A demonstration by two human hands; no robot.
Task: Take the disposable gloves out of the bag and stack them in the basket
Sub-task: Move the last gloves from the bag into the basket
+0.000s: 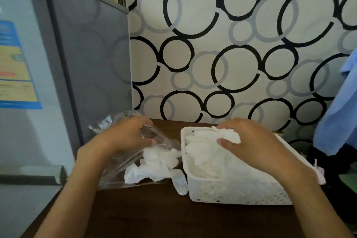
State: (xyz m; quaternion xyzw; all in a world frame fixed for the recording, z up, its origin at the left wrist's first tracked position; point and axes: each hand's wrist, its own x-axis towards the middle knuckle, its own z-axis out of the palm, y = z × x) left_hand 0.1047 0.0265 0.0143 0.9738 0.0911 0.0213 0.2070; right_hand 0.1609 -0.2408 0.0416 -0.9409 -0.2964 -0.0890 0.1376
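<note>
A clear plastic bag [135, 156] is being gripped near its top by the left hand [123, 135], the fingers curled round the crumpled film. The bag is lying on the dark wooden table [154, 216], just left of the white perforated basket [237, 191], and a loose bunch of white disposable gloves [154, 166] is being held inside it, with one glove spilling out of the mouth toward the basket's near-left corner. A single folded glove [229, 135] is being pinched between thumb and fingers of the right hand [253, 143], over the far part of the basket. More gloves are lying stacked [204, 152] within the basket. A grey appliance [38, 83] is standing at the left, circle-patterned wallpaper [231, 44] is showing behind, and a blue cloth [338, 112] is hanging at the right edge.
</note>
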